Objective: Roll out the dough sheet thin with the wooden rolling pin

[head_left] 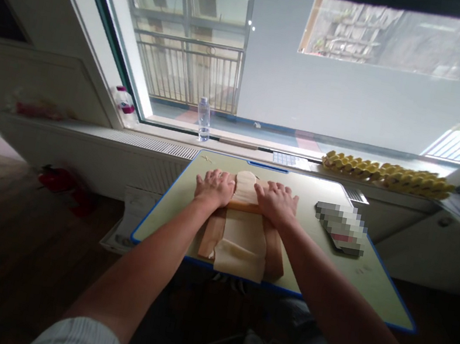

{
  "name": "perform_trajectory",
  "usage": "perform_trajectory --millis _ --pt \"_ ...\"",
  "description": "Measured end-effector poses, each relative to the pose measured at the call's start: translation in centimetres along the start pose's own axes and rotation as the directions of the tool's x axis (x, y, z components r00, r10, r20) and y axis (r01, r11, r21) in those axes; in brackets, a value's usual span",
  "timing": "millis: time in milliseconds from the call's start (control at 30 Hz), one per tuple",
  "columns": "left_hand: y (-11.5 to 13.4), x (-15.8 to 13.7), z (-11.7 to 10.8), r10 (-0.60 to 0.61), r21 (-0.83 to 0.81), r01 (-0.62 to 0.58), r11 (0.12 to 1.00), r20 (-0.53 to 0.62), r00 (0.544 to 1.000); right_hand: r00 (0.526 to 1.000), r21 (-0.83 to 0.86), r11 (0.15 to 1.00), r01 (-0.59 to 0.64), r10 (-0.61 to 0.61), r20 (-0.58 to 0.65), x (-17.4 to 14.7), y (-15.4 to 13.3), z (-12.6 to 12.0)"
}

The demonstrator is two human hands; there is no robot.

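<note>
A long strip of pale dough (245, 229) lies along a wooden board (274, 252) on the small table. Its near end is folded over and hangs at the board's front edge. Across the strip lies a wooden rolling pin (245, 206). My left hand (215, 187) presses on the pin's left part with its palm, fingers stretched forward and apart. On the right part rests my right hand (277, 200), also palm down with spread fingers. Both thumbs point inward beside the dough's far end. The pin's ends are hidden under my hands.
The green tabletop (170, 209) has a blue rim. A pixelated flat object (340, 228) lies at its right. On the windowsill stand a clear bottle (203, 120), yellow egg trays (385, 174) and another bottle (124, 103). A red fire extinguisher (54, 180) is at the left.
</note>
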State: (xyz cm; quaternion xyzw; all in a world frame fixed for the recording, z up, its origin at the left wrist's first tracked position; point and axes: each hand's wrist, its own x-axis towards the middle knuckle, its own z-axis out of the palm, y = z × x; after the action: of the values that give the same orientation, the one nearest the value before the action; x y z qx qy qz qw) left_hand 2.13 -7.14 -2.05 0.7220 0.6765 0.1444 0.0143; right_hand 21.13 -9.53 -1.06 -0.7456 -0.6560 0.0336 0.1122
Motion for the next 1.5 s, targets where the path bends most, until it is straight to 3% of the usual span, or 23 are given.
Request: perform_trajectory --millis 167,367,700,1000,1233,1500 --pt "0.2 2.4 0.4 -0.006 0.014 0.007 1.0 -0.076 0.997 0.999 0.052 0.998 -0.025 0.028 -0.041 3.3 0.0 0.7" --pt "0.5 5.1 0.6 -0.054 0.045 0.055 0.997 -0.027 0.998 0.999 0.039 0.999 -0.02 0.022 -0.05 6.5 -0.1 1.3" --pt "0.5 6.4 1.0 -0.033 0.064 0.033 0.997 0.012 0.999 0.999 0.035 0.999 -0.036 0.037 -0.023 7.5 0.1 1.8" --pt "0.2 3.7 0.4 -0.01 0.004 0.009 1.0 0.099 0.995 0.995 0.09 0.994 -0.067 0.06 0.076 3.9 0.0 0.5" --pt "-0.1 -0.8 -0.1 -0.008 -0.022 0.011 1.0 0.111 0.994 0.995 0.008 0.999 -0.046 0.045 0.087 -1.2 0.0 -0.1" --pt "0.0 -6.2 -0.1 0.041 0.049 -0.038 0.998 -0.065 0.997 0.998 -0.106 0.994 0.034 -0.039 -0.051 -6.5 0.3 0.6"
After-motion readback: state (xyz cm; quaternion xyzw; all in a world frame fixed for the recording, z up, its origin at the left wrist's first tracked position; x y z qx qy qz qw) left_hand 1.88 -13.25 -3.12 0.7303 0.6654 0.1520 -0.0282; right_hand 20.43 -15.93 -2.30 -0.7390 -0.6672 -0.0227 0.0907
